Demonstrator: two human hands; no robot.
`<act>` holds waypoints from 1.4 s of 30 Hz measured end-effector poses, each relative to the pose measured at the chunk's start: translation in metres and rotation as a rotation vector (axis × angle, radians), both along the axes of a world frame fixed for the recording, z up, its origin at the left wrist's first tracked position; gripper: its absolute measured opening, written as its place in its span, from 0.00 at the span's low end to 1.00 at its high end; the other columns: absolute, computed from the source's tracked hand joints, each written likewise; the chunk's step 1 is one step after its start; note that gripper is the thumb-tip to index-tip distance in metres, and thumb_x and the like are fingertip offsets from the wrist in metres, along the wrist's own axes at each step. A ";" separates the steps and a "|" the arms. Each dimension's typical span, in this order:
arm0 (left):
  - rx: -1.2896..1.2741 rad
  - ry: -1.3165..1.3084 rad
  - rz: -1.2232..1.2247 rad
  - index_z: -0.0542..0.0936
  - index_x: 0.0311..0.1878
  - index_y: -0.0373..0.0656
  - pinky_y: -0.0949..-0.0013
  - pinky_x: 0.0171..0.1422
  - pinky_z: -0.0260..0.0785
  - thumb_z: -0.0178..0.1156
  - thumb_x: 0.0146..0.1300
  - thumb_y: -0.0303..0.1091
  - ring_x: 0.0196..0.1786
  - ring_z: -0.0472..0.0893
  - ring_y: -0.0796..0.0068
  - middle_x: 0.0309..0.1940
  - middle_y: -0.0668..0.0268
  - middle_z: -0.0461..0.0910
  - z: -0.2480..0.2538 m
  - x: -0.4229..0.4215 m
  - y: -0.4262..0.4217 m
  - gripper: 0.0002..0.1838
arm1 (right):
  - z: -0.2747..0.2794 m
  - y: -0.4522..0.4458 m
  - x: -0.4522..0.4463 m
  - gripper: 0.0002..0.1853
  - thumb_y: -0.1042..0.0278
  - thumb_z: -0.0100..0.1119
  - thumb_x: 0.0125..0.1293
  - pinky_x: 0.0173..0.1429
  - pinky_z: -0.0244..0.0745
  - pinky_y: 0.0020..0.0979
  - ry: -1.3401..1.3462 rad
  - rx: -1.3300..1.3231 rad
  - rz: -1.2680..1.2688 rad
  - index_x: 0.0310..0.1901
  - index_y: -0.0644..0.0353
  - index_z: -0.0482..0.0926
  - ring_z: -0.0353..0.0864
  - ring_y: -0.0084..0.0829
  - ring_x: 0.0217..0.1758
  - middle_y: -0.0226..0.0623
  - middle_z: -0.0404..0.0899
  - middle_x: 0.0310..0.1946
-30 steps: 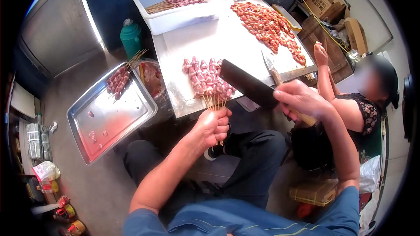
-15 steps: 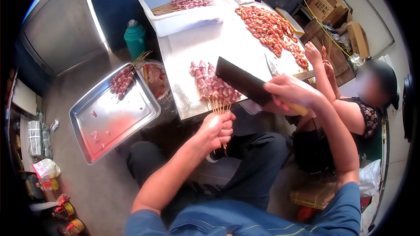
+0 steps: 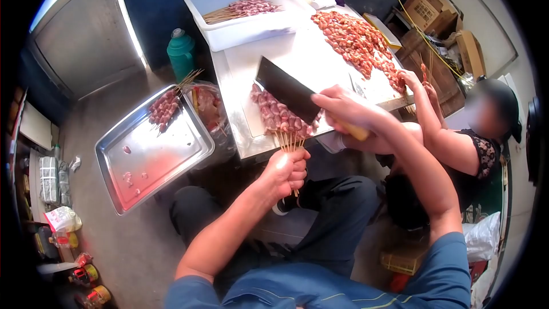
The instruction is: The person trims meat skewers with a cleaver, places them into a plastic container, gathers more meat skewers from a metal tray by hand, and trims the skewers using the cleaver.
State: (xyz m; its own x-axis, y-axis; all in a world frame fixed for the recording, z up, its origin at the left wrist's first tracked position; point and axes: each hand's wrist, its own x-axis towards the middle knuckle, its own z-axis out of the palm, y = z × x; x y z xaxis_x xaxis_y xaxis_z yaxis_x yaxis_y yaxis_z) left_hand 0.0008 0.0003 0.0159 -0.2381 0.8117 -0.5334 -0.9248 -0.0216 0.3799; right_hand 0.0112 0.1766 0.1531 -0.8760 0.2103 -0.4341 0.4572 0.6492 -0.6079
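My left hand is closed around the bare stick ends of a bunch of meat skewers. Their meat lies on the near edge of the white table, side by side in a fan. In my right hand is a cleaver, gripped by its yellowish handle. Its broad dark blade slants over the skewers' meat and hides part of it. Whether the blade touches the meat, I cannot tell.
A white tub of skewers stands at the table's back, beside a heap of cut meat. Left sits a metal tray with more skewers, near a green flask. A co-worker sits at right, hands by the heap.
My right hand has brought the cleaver left and down over the skewers. My left hand keeps its hold. The co-worker's hand has lowered towards the meat heap.
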 end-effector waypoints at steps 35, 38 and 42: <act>0.010 0.011 -0.010 0.70 0.36 0.45 0.76 0.16 0.39 0.52 0.69 0.33 0.13 0.50 0.87 0.14 0.79 0.53 0.000 0.002 0.003 0.05 | 0.013 -0.023 -0.026 0.23 0.54 0.51 0.73 0.23 0.68 0.25 0.244 0.040 0.090 0.25 0.64 0.74 0.73 0.19 0.16 0.29 0.74 0.16; 0.019 0.012 -0.014 0.70 0.36 0.44 0.77 0.15 0.39 0.51 0.70 0.33 0.13 0.50 0.87 0.14 0.79 0.53 -0.002 -0.001 0.004 0.06 | 0.008 -0.019 -0.025 0.23 0.53 0.48 0.74 0.23 0.69 0.26 0.046 0.169 0.172 0.27 0.65 0.75 0.73 0.21 0.15 0.30 0.74 0.16; 0.019 -0.004 -0.048 0.70 0.36 0.44 0.77 0.15 0.39 0.50 0.71 0.33 0.13 0.50 0.87 0.14 0.79 0.53 -0.001 -0.001 0.005 0.06 | 0.032 0.004 0.024 0.23 0.54 0.48 0.74 0.23 0.69 0.26 -0.065 0.171 0.143 0.26 0.65 0.74 0.72 0.22 0.15 0.30 0.74 0.16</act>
State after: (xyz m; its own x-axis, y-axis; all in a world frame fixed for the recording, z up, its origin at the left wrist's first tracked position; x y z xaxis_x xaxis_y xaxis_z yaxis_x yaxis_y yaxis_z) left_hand -0.0005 0.0051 0.0146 -0.1963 0.8323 -0.5185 -0.9264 0.0159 0.3761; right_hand 0.0351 0.1803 0.1850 -0.8734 0.1614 -0.4596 0.3880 0.8009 -0.4560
